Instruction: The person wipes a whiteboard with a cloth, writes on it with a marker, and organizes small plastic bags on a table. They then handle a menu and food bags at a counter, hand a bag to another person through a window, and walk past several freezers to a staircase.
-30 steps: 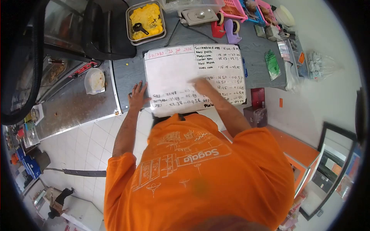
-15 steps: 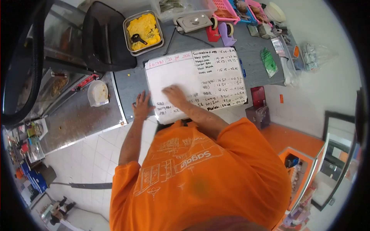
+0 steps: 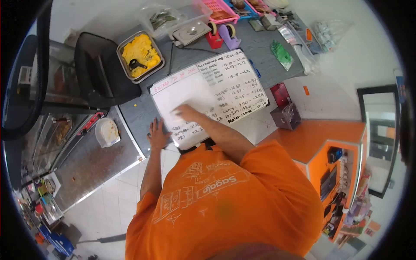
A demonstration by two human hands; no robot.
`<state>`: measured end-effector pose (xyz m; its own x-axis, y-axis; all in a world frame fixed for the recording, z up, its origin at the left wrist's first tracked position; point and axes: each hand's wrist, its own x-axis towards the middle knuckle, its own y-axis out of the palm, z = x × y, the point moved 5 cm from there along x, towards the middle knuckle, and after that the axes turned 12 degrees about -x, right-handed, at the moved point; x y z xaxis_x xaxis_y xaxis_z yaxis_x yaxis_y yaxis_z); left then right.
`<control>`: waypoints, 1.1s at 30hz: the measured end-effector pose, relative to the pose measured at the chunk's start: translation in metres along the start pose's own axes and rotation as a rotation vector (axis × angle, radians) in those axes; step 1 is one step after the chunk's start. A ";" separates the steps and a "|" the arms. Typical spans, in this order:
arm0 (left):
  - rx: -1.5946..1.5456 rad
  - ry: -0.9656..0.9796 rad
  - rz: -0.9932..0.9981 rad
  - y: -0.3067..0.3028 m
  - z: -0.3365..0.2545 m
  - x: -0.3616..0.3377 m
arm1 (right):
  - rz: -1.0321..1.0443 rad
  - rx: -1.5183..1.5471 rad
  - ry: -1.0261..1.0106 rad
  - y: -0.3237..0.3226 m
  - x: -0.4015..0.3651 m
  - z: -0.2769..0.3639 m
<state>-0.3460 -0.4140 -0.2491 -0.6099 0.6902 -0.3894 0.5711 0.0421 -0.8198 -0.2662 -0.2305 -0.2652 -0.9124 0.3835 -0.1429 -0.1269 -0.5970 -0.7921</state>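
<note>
A whiteboard (image 3: 170, 101) lies tilted on the grey table, with red writing along its top and black handwritten names and times at the right and lower left. Its upper left and middle are blank. My right hand (image 3: 187, 114) rests on this white area, fingers bent and pressed to the surface just above the lower-left writing. Whether anything sits under those fingers is hidden. My left hand (image 3: 158, 135) lies with fingers spread on the table's edge, against the board's left side. A blue pen (image 3: 255, 68) lies along the board's right edge.
Behind the board stand a metal pan of yellow food (image 3: 141, 52) with a black spoon, a steel lid (image 3: 190, 33), and red and purple tape dispensers (image 3: 229, 37). A black chair-like object (image 3: 104, 69) and a white tub (image 3: 107, 132) are leftward. A dark red box (image 3: 286, 116) stands right.
The view has turned, so the board appears more tilted and further left. My right hand has slid slightly left across the board. My left hand stays beside the board's left edge.
</note>
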 end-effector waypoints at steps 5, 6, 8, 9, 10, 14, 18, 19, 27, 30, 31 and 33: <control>-0.291 -0.151 -0.228 0.011 -0.003 0.017 | -0.695 -0.237 0.461 -0.120 -0.035 -0.235; -0.285 -0.183 -0.248 0.020 0.001 0.023 | -0.926 -0.335 0.404 -0.152 -0.044 -0.272; -0.395 -0.223 -0.416 0.030 0.002 0.038 | -0.870 -0.312 0.579 -0.240 -0.056 -0.256; -0.392 -0.251 -0.437 0.029 -0.006 0.042 | -0.824 -0.146 0.523 -0.261 -0.050 -0.265; -0.405 -0.320 -0.483 0.029 -0.014 0.045 | -0.776 0.013 0.475 -0.276 -0.044 -0.275; -0.233 -0.590 -0.530 0.023 -0.062 0.056 | -0.692 -0.091 0.483 -0.295 -0.015 -0.322; -0.206 -0.698 -0.605 0.035 -0.068 0.067 | -0.592 -0.138 0.469 -0.290 -0.003 -0.331; -0.205 -0.703 -0.601 0.036 -0.068 0.068 | -0.549 -0.156 0.449 -0.290 0.004 -0.328; -0.264 -0.768 -0.556 0.029 -0.069 0.070 | -0.502 -0.403 0.306 -0.259 0.027 -0.310; -0.259 -0.768 -0.549 0.028 -0.071 0.071 | -0.590 -0.497 0.231 -0.245 0.031 -0.299; -0.250 -0.756 -0.554 0.029 -0.072 0.071 | -0.616 -0.497 0.225 -0.241 0.029 -0.298; -0.245 -0.757 -0.553 0.029 -0.072 0.074 | -0.590 -0.480 0.206 -0.237 0.032 -0.292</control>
<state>-0.3347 -0.3099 -0.2715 -0.9701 -0.1164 -0.2127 0.1440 0.4295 -0.8915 -0.1519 0.1286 -0.2555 -0.6500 0.6932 0.3114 -0.3436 0.0974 -0.9341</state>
